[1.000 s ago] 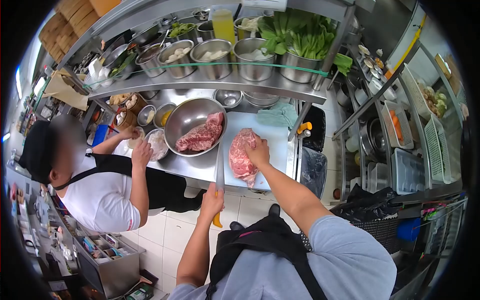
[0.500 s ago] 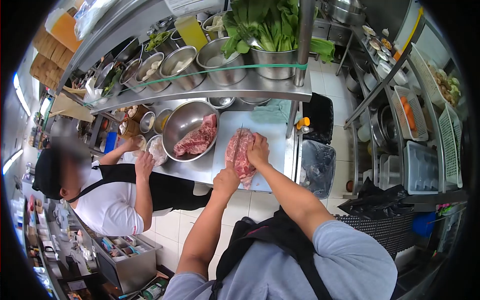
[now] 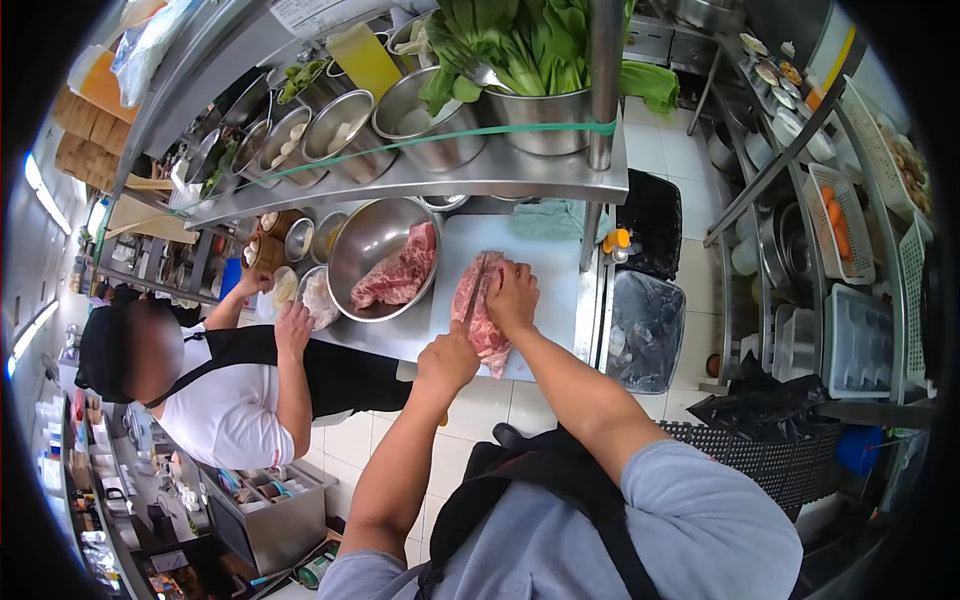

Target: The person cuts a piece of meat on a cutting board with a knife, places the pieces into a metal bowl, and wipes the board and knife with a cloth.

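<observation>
A large piece of raw red meat (image 3: pixel 484 330) lies lengthwise on the white cutting board (image 3: pixel 550 345). My left hand (image 3: pixel 448 362) is closed round the handle of a knife (image 3: pixel 478 290), at the near end of the meat. The blade points away from me and lies along the top of the meat; how deep it sits cannot be made out. My right hand (image 3: pixel 512 298) grips the meat's right side near its far end, fingers bent over it. Left of the board, a steel bowl (image 3: pixel 365 235) holds another raw piece (image 3: pixel 400 272).
A co-worker (image 3: pixel 215 400) at the left handles something pale over a small bowl. Overhead, a steel shelf (image 3: pixel 400 185) bears metal pots and leafy greens (image 3: pixel 530 50). A green cloth (image 3: pixel 545 222), orange-capped bottle (image 3: pixel 617 241) and lined bin (image 3: pixel 645 335) are at the right.
The view has shifted slightly. My left hand and the knife handle have moved a little left and toward me; my right hand remains on the meat. The co-worker's hands have moved slightly.
</observation>
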### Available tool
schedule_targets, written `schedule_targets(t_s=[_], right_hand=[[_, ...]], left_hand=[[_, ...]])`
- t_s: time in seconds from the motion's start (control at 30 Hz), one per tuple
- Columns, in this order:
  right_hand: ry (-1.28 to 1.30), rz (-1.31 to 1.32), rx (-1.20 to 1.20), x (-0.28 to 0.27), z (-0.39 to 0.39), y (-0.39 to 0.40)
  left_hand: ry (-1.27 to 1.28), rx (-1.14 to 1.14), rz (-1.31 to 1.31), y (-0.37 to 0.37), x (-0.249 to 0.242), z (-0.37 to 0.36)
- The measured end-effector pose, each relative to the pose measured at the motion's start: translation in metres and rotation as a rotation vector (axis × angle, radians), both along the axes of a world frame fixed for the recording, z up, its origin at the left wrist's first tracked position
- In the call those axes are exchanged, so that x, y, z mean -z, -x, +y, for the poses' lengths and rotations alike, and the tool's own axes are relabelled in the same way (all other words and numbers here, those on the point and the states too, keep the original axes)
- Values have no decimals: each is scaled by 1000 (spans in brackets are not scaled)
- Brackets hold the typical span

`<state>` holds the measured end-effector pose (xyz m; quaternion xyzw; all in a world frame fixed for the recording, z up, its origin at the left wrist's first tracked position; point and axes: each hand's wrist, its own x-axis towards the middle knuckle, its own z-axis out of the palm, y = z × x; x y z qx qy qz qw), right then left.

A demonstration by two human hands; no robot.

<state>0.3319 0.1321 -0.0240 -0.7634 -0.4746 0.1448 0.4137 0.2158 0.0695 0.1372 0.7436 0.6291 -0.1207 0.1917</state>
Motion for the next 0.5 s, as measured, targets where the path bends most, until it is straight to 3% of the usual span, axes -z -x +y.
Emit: schedule_targets(t_s=[0.5], right_hand=[[22,-23,-37,1,4,-3]], left_hand=[[143,-27,-45,0,18,43]])
